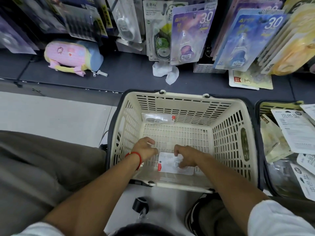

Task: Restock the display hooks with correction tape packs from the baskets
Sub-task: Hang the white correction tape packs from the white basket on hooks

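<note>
A white correction tape pack lies flat on the floor of the cream basket, near its front wall. Its long axis runs left to right across the basket, with the red-tabbed end at the left. The right hand rests on the pack with fingers curled down over its far edge and right half; whether the pack is actually pinched cannot be told. The left hand hovers just beside the pack's left end, fingers loosely bent, nothing held.

The flat card could be hard to lift off the slotted floor: an edge may be caught in a slot, or the pack may be slid against the front wall instead of raised. A bent hang tab is a further risk if it is pried up at one corner.

A second pack lies at the back wall, also lengthwise left to right, red mark to the right. A neighbouring basket holds more packs. Above, filled hooks carry hanging packs over a dark shelf.
</note>
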Demonstrator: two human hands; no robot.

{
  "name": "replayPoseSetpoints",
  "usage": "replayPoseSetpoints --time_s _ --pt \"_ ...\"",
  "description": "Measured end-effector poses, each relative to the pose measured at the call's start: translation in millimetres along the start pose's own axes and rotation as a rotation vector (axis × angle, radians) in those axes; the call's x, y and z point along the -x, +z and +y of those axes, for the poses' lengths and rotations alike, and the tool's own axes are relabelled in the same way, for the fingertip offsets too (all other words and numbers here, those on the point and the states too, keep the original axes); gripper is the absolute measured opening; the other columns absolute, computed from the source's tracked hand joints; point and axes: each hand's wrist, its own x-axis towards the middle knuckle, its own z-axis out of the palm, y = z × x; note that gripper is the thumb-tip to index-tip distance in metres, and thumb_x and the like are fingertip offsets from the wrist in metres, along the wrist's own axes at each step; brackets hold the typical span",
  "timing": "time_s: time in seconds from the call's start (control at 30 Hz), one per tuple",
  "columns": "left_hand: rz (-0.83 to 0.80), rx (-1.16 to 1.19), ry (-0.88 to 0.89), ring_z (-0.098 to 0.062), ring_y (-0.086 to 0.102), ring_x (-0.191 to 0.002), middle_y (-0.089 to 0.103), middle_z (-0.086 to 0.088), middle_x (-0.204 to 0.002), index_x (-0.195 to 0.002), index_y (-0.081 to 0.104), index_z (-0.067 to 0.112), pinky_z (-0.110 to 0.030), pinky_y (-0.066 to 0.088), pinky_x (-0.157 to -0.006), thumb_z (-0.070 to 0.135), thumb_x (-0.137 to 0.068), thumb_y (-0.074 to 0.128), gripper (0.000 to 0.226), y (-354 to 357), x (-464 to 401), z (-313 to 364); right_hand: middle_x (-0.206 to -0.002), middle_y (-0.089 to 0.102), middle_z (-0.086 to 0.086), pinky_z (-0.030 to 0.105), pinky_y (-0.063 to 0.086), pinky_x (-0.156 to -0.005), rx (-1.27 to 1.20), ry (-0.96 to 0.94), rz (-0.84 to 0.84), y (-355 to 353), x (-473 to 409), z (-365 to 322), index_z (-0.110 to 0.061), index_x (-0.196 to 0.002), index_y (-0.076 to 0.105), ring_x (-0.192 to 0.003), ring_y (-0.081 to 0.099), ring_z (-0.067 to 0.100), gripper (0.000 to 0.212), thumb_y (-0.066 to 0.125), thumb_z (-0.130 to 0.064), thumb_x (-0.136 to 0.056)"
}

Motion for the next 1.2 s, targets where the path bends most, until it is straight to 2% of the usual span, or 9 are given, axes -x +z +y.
replayPoseSetpoints --time_s 0.1,0.23,0.33,0.53,0.63,0.7,0.8,0.97,1.2 --pt "0.022 0.048 -0.026 -0.024 0.064 -0.106 0.064 -0.009 -0.128 -0.115 0.066 0.016 -0.028 0.053 -0.091 0.008 -0.085 0.081 0.034 0.6 0.4 0.5 -0.121 0.062 0.0 0.036 0.053 -0.078 -0.294 0.002 0.08 -11.5 3.4 0.2 -0.029 -0.113 0.05 -0.107 0.062 0.024 0.046 0.082 -0.011 -0.086" --pt "0.018 0.22 -0.036 -0.026 0.065 -0.118 0.064 -0.006 -0.129 -0.136 0.055 0.013 -0.036 0.054 -0.099 0.016 -0.084 0.085 0.06 2.8 3.1 4.2 -0.121 0.074 0.005 0.051 0.061 -0.093 -0.973 -0.1 0.108 -36.1 5.5 -16.8 -0.017 -0.119 0.064 -0.11 0.072 0.029 0.045 0.086 -0.004 -0.082" --pt "0.035 0.585 -0.02 -0.022 0.076 -0.095 0.075 -0.011 -0.119 -0.13 0.066 0.012 -0.039 0.063 -0.078 0.005 -0.093 0.075 0.038 2.5 6.3 13.5 -0.12 0.077 0.005 0.045 0.062 -0.093 -1.152 -0.19 0.064 -45.8 -6.3 -39.9 -0.017 -0.125 0.069 -0.111 0.075 0.025 0.043 0.086 -0.017 -0.086" --pt "0.278 0.42 0.043 -0.03 0.067 -0.114 0.071 -0.011 -0.124 -0.132 0.065 0.009 -0.044 0.054 -0.101 0.005 -0.096 0.071 0.037 -9.7 11.1 15.9 -0.139 0.063 0.008 0.026 0.045 -0.092 -0.899 0.231 0.619 -49.0 -48.6 -48.6 -0.013 -0.139 0.057 -0.12 0.064 0.03 0.039 0.064 -0.023 -0.102" --pt "0.27 0.402 0.051 -0.028 0.067 -0.113 0.072 -0.011 -0.125 -0.132 0.066 0.01 -0.045 0.054 -0.102 0.004 -0.096 0.071 0.038 -15.7 15.7 15.4 -0.137 0.061 0.017 0.028 0.049 -0.083 -0.868 0.259 0.647 -41.2 -64.3 -53.1 -0.006 -0.136 0.056 -0.118 0.065 0.035 0.038 0.066 -0.019 -0.101" --pt "0.259 0.401 0.056 -0.029 0.068 -0.113 0.073 -0.012 -0.124 -0.131 0.066 0.01 -0.048 0.054 -0.104 0.003 -0.095 0.072 0.037 -19.5 16.0 14.4 -0.14 0.059 0.017 0.031 0.054 -0.094 -0.846 0.261 0.656 -34.5 -69.5 -59.8 -0.005 -0.136 0.057 -0.12 0.065 0.035 0.039 0.067 -0.018 -0.101" --pt "0.25 0.38 0.053 -0.03 0.069 -0.112 0.073 -0.012 -0.121 -0.13 0.066 0.01 -0.049 0.054 -0.103 0.003 -0.095 0.072 0.036 -25.1 17.7 13.6 -0.154 0.046 0.011 0.023 0.039 -0.102 -0.936 0.257 0.656 -27.2 -72.9 -74.9 -0.007 -0.145 0.049 -0.133 0.057 0.032 0.053 0.071 -0.023 -0.099" --pt "0.241 0.348 0.075 -0.026 0.069 -0.107 0.073 -0.008 -0.114 -0.127 0.067 0.012 -0.043 0.056 -0.098 0.003 -0.096 0.072 0.033 -33.6 22.9 9.6 -0.142 0.058 0.013 0.042 0.053 -0.107 -1.123 0.31 0.707 -29.4 -77.7 -84.9 -0.017 -0.142 0.046 -0.127 0.062 0.037 0.053 0.073 -0.019 -0.097" --pt "0.239 0.322 0.123 -0.021 0.067 -0.099 0.071 -0.005 -0.109 -0.126 0.066 0.014 -0.035 0.052 -0.09 0.004 -0.096 0.071 0.032 -38.9 28.7 7.1 -0.099 0.069 -0.002 0.024 0.049 -0.053 -1.087 0.12 0.768 -30.9 -62.7 -65.2 -0.024 -0.094 0.053 -0.081 0.064 0.018 0.032 0.084 -0.029 -0.087"
